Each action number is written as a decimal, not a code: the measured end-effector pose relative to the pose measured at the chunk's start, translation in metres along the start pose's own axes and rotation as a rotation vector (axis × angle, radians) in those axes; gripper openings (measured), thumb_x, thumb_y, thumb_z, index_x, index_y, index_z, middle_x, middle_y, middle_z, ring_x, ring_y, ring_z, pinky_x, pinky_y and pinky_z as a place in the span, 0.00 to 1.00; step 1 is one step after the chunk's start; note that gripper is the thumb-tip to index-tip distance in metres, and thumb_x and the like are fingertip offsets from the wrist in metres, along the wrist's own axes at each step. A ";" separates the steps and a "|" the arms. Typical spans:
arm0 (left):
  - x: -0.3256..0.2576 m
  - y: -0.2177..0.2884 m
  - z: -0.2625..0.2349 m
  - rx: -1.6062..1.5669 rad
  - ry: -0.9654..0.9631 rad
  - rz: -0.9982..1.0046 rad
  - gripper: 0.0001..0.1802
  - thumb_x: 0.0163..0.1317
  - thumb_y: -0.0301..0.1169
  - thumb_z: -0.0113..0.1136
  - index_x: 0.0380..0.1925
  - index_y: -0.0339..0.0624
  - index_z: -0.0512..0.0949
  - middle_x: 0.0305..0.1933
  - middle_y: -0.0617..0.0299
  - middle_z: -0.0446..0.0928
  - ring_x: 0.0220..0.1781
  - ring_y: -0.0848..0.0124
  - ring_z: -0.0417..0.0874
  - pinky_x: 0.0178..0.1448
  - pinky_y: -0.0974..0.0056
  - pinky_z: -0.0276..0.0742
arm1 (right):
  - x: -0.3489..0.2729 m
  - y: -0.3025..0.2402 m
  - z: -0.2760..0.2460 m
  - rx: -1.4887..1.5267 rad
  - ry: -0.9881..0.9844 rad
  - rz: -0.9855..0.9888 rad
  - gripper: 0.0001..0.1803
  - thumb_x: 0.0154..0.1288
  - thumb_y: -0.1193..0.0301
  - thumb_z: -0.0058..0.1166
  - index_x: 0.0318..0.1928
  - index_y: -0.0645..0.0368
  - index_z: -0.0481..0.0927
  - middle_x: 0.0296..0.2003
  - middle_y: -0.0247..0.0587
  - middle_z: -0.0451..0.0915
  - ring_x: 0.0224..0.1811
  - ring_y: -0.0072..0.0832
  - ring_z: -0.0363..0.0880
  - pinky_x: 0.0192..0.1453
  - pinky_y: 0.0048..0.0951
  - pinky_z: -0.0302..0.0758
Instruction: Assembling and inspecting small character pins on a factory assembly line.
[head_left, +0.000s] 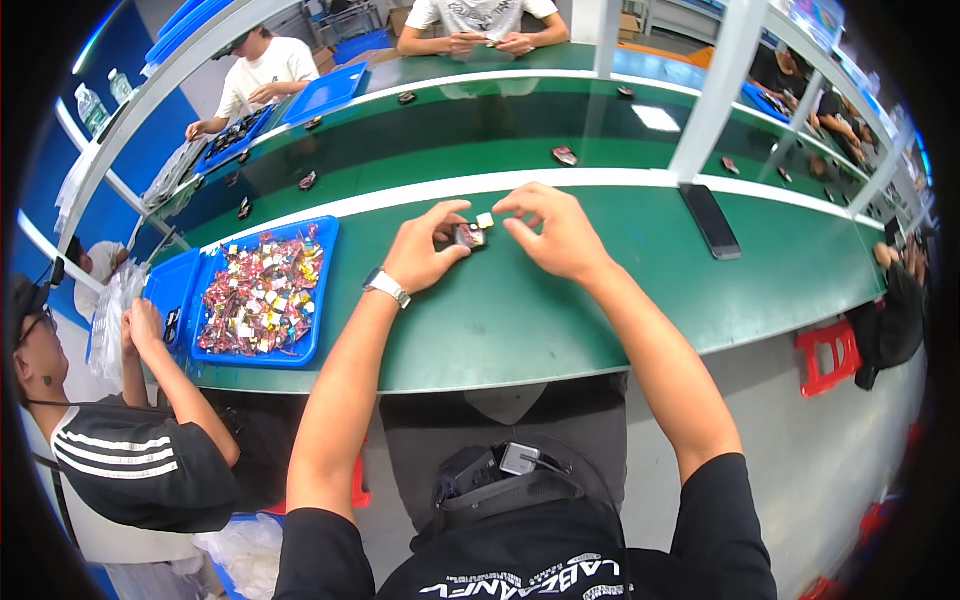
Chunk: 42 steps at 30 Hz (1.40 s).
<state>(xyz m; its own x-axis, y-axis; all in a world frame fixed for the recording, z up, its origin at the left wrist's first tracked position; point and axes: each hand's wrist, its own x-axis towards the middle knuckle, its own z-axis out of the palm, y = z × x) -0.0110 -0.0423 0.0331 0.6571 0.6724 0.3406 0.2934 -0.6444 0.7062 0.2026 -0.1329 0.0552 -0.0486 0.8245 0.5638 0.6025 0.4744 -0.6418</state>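
Observation:
My left hand (425, 245) is closed around the edge of a small dark part (469, 236) with reddish markings, thumb and fingers on either side of it. At the part's upper right is a small white square piece (485, 220); whether it is joined to the part I cannot tell. Just to the right, my right hand (553, 232) hovers with index finger and thumb apart and nothing visible between them. Both hands are over the green worktable (560, 320).
On the left, a blue tray (326, 290) holds many small wired pieces in red, white and yellow. A black phone (710, 222) lies at right. Beyond a white rail, small dark parts (565, 155) rest on a green belt. Co-workers sit left and opposite; a red stool (828, 358) stands right.

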 end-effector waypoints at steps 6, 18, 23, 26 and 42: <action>0.008 -0.023 -0.001 -0.305 0.006 -0.116 0.36 0.49 0.18 0.68 0.62 0.40 0.70 0.51 0.54 0.80 0.47 0.71 0.80 0.52 0.67 0.77 | 0.035 0.038 0.038 -0.125 -0.148 -0.218 0.15 0.59 0.80 0.58 0.46 0.54 0.83 0.47 0.39 0.78 0.49 0.37 0.78 0.49 0.34 0.78; 0.018 -0.036 -0.004 -0.541 -0.072 -0.227 0.35 0.52 0.17 0.67 0.62 0.39 0.69 0.55 0.52 0.77 0.47 0.73 0.81 0.55 0.67 0.79 | 0.036 0.040 0.036 -0.184 -0.283 -0.128 0.18 0.57 0.76 0.60 0.49 0.45 0.83 0.46 0.32 0.78 0.48 0.34 0.78 0.50 0.35 0.78; 0.024 -0.040 -0.010 -0.600 -0.162 -0.247 0.31 0.53 0.17 0.65 0.60 0.35 0.70 0.55 0.53 0.77 0.51 0.71 0.80 0.57 0.66 0.79 | 0.038 0.036 0.031 -0.254 -0.303 -0.115 0.12 0.56 0.74 0.62 0.43 0.49 0.83 0.42 0.32 0.77 0.46 0.34 0.77 0.49 0.35 0.77; 0.025 -0.028 -0.014 -0.651 -0.181 -0.265 0.28 0.55 0.15 0.61 0.59 0.32 0.70 0.55 0.53 0.76 0.56 0.66 0.80 0.60 0.62 0.78 | 0.039 0.032 0.029 -0.213 -0.274 -0.175 0.09 0.55 0.72 0.63 0.38 0.51 0.83 0.42 0.32 0.77 0.46 0.33 0.76 0.49 0.35 0.76; 0.009 -0.030 0.008 -1.154 -0.038 -0.261 0.21 0.67 0.26 0.58 0.59 0.35 0.70 0.57 0.53 0.77 0.57 0.65 0.80 0.59 0.56 0.80 | 0.029 0.023 0.033 0.018 -0.134 -0.132 0.06 0.58 0.71 0.63 0.37 0.54 0.83 0.52 0.39 0.74 0.59 0.37 0.71 0.60 0.37 0.72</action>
<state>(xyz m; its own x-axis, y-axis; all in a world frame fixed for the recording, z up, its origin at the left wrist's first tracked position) -0.0082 -0.0195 0.0101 0.6959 0.7113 0.0986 -0.3665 0.2337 0.9006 0.1888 -0.0886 0.0398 -0.2331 0.7876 0.5704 0.5697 0.5860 -0.5763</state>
